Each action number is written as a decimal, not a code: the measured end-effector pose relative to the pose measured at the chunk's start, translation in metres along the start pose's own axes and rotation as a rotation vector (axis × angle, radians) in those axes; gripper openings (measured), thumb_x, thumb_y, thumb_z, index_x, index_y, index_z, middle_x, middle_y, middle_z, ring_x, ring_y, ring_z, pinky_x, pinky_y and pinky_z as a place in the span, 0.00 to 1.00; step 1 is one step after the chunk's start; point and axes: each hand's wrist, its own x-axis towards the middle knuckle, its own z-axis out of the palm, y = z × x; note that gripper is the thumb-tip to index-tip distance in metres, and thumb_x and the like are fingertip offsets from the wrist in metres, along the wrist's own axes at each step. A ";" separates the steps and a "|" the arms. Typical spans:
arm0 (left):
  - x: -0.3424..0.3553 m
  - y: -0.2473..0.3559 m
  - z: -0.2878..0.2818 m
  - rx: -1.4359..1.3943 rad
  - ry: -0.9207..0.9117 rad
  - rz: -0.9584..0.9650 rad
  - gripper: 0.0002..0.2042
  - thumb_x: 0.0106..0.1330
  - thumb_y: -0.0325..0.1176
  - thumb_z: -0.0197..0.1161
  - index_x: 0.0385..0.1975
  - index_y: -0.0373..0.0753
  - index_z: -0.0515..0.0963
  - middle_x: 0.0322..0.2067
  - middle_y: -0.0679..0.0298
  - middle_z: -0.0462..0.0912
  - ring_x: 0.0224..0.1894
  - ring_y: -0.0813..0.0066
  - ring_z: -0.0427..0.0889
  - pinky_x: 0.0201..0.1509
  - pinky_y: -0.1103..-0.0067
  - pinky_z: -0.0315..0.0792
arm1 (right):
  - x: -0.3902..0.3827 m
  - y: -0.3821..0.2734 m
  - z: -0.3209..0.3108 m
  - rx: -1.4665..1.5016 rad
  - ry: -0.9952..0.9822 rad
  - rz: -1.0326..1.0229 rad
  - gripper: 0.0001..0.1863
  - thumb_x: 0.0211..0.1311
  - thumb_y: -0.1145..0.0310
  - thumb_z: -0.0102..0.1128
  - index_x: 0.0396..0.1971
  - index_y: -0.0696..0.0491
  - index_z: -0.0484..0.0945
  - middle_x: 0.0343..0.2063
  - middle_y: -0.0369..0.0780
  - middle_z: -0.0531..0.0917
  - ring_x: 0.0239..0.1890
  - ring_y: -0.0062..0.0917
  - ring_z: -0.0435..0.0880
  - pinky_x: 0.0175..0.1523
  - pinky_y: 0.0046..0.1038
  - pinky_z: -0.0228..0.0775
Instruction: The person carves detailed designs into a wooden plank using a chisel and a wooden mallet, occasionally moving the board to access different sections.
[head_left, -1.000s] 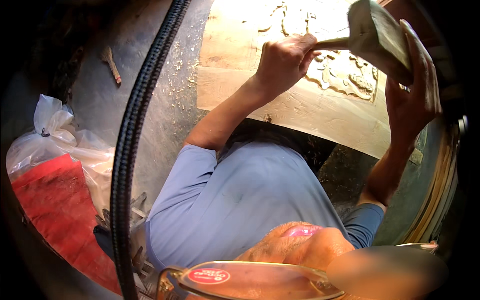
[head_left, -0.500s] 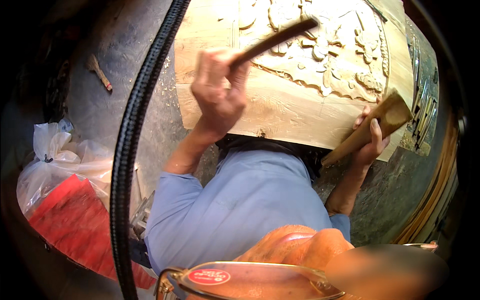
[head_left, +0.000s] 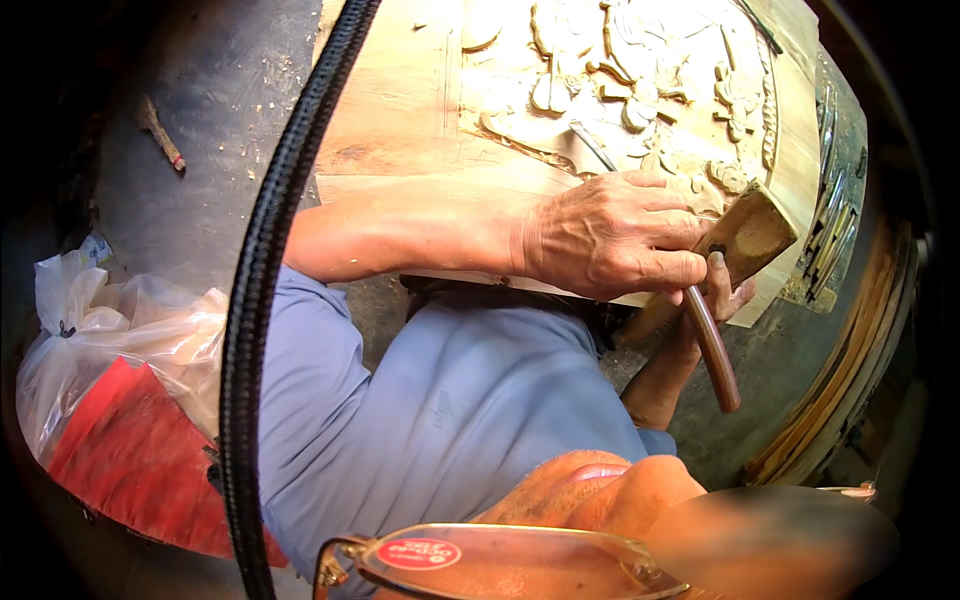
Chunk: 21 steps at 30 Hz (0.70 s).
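My left hand point(head_left: 620, 235) is closed round a carving chisel point(head_left: 712, 350). The wooden handle sticks out below the fist, and the thin steel blade slants up over the carving. My right hand point(head_left: 728, 292) grips a worn wooden mallet point(head_left: 757, 235), partly behind my left hand. Both hands are close together over the near right edge of a pale wooden board point(head_left: 390, 120). Raised relief shapes point(head_left: 640, 110) cover the board's brightly lit far part. The blade tip lies over the carved area; I cannot tell if it touches the wood.
Several carving tools point(head_left: 830, 225) lie in a row beside the board's right edge. Bent strips point(head_left: 850, 370) stand at the far right. On the left are a clear plastic bag point(head_left: 130, 310), a red sheet point(head_left: 140, 460) and a small brush-like stick point(head_left: 160, 135). A black braided cable point(head_left: 265, 270) crosses the view.
My left hand has swung right with the chisel, from over the board's left part to beside the mallet; the handle now points down toward me. My right hand still holds the mallet, shifted slightly.
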 end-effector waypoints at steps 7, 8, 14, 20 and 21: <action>-0.003 0.005 -0.012 -0.053 0.113 -0.034 0.24 0.56 0.57 0.75 0.36 0.44 0.76 0.28 0.67 0.70 0.27 0.67 0.74 0.30 0.71 0.67 | -0.005 -0.004 0.012 -0.063 -0.027 -0.091 0.19 0.62 0.70 0.62 0.50 0.66 0.79 0.40 0.48 0.85 0.34 0.29 0.83 0.42 0.31 0.77; -0.004 0.006 -0.013 -0.042 0.102 -0.024 0.24 0.56 0.57 0.75 0.36 0.44 0.76 0.28 0.67 0.71 0.27 0.67 0.74 0.30 0.71 0.67 | -0.008 0.001 0.007 -0.131 -0.017 -0.088 0.19 0.63 0.69 0.62 0.50 0.65 0.79 0.41 0.48 0.85 0.36 0.30 0.83 0.44 0.32 0.76; 0.000 0.012 -0.024 -0.019 0.107 -0.033 0.19 0.59 0.54 0.70 0.30 0.45 0.73 0.28 0.68 0.71 0.29 0.67 0.77 0.32 0.71 0.72 | -0.011 0.027 -0.045 -0.347 -0.046 0.018 0.19 0.71 0.62 0.64 0.55 0.57 0.78 0.49 0.46 0.84 0.52 0.33 0.83 0.63 0.43 0.68; -0.005 0.009 -0.027 -0.016 0.100 -0.028 0.18 0.55 0.48 0.71 0.29 0.45 0.71 0.28 0.68 0.72 0.30 0.66 0.77 0.33 0.70 0.72 | -0.005 -0.010 0.015 -0.007 0.027 0.024 0.21 0.61 0.71 0.62 0.52 0.67 0.77 0.37 0.48 0.85 0.32 0.28 0.83 0.39 0.28 0.77; -0.006 0.009 -0.027 -0.018 0.101 -0.036 0.17 0.54 0.47 0.72 0.28 0.45 0.71 0.29 0.67 0.73 0.29 0.66 0.77 0.33 0.70 0.72 | -0.005 -0.007 0.010 -0.066 0.012 -0.001 0.21 0.61 0.71 0.62 0.52 0.67 0.77 0.37 0.48 0.85 0.32 0.28 0.83 0.39 0.28 0.77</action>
